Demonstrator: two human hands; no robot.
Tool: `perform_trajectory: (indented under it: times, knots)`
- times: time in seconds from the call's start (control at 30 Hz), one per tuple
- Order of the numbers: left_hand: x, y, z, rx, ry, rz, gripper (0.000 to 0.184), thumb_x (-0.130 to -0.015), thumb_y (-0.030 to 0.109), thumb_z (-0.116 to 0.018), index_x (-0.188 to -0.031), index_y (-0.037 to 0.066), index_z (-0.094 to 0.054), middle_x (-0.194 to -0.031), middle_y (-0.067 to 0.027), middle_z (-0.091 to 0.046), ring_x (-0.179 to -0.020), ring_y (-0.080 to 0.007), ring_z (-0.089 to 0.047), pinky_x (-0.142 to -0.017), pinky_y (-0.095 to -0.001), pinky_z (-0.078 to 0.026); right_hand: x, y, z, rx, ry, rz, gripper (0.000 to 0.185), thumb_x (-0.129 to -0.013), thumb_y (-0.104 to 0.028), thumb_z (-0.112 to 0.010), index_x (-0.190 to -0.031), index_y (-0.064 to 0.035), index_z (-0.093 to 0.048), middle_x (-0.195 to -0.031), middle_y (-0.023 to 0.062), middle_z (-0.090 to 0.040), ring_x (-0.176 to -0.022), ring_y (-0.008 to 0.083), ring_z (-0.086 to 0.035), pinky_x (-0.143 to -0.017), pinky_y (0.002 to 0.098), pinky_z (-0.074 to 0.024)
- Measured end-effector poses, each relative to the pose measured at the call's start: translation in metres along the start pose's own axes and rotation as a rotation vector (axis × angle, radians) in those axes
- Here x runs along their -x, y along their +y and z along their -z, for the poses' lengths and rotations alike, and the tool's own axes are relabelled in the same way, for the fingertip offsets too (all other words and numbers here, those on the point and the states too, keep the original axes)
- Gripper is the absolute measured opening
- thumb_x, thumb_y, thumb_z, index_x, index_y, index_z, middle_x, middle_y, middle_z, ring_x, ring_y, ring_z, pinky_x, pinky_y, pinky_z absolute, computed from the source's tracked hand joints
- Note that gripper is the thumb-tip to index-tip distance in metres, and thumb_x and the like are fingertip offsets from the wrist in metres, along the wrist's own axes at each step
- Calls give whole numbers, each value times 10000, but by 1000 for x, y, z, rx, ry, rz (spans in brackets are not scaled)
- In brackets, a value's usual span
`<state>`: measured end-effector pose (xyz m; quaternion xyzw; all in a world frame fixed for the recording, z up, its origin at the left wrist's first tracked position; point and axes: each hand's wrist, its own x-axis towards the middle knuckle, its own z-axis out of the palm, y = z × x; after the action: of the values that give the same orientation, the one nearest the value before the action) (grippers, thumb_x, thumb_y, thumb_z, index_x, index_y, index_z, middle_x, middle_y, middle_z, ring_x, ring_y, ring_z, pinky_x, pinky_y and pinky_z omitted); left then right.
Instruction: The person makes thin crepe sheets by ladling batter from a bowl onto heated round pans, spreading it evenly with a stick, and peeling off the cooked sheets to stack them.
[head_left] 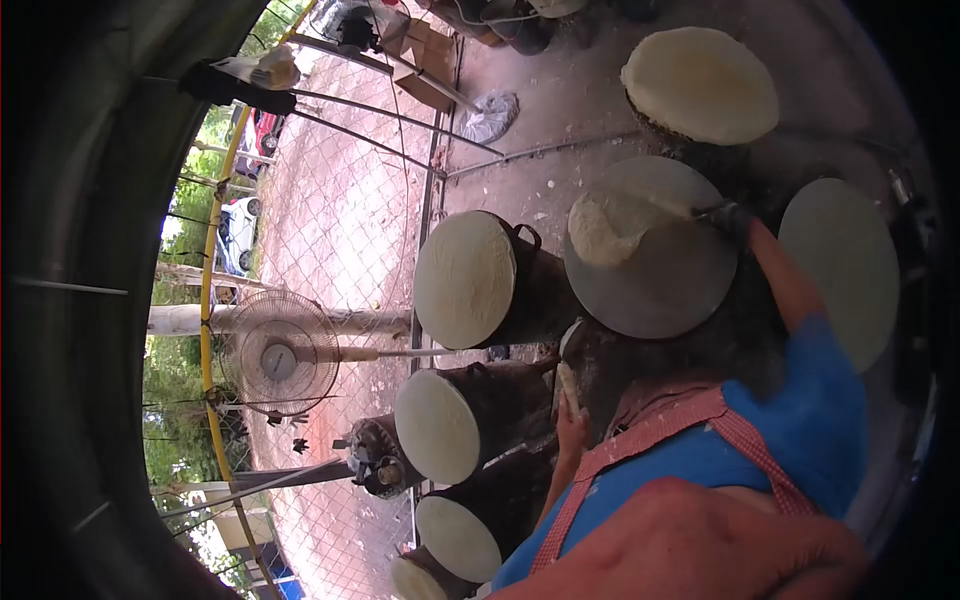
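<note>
I count seven round discs here, one of them the griddle [690,285] in front of the person, with batter [605,235] smeared over part of it. Five others carry pale sheets [465,280]; the far-right disc [840,275] I can't make out. The right hand [735,222], dark and blurred, is at the griddle's rim; how closed, I can't tell. The left hand [572,428] is curled round one pale stick [570,388]. Beyond stand one fan [279,352] and one box [425,65], contents hidden.
</note>
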<state>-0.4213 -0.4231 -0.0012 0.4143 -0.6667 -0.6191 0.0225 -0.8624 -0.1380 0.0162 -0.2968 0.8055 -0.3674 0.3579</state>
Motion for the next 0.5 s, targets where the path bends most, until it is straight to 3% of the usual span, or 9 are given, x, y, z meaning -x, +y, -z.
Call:
perform_trajectory:
  times: [0.03,0.07,0.1,0.2,0.3,0.43,0.5]
  knots:
    - [7,0,1,56,-10,86,639,-683,50,-493,-1280,50,-263,-1035,-99,-479,-844,-179,-489,-703,-236,-406,-6,-5,-5,1,-25,-8,352,-747,-176,-538,-1098,-142,-540,-999,72,-584,-848,144,-542,-761,332,-412]
    - [-2,-28,9,-81,-8,-93,630,-693,19,-489,-1280,64,-266,-946,-75,-492,-681,-131,-483,-563,-221,-413,-9,-3,-13,12,-43,7,351,-747,-175,-537,-1097,-142,-541,-998,72,-584,-847,146,-543,-760,332,-412]
    - [0,-29,10,-76,2,-90,630,-693,19,-489,-1280,64,-266,-946,-75,-492,-681,-131,-483,-563,-221,-413,-4,4,-20,30,-56,34,350,-747,-175,-537,-1095,-142,-541,-996,72,-585,-846,147,-544,-759,333,-412]
    - [22,-10,2,158,-31,85,652,-707,-21,-466,-1298,110,-225,-746,-33,-459,-490,-80,-406,-418,-211,-344,18,34,-29,79,-72,116,346,-747,-173,-535,-1092,-142,-544,-992,73,-586,-844,152,-546,-757,334,-412]
    - [37,2,3,300,-52,131,670,-707,-40,-450,-1306,137,-208,-661,-7,-403,-457,-77,-376,-395,-211,-312,9,20,-5,61,-107,74,343,-747,-172,-533,-1088,-142,-546,-988,75,-587,-841,157,-548,-755,335,-412]
    - [47,9,0,120,67,138,667,-714,-45,-447,-1306,145,-208,-652,-2,-392,-453,-78,-372,-388,-206,-303,-33,-18,6,65,-174,7,338,-747,-169,-531,-1084,-142,-549,-982,76,-589,-837,163,-551,-752,337,-412]
    - [54,16,2,170,78,253,671,-719,-48,-447,-1308,165,-205,-654,3,-391,-448,-76,-365,-387,-199,-301,-29,-18,-8,72,-209,30,336,-747,-168,-530,-1081,-142,-551,-979,77,-590,-835,166,-552,-751,338,-413]
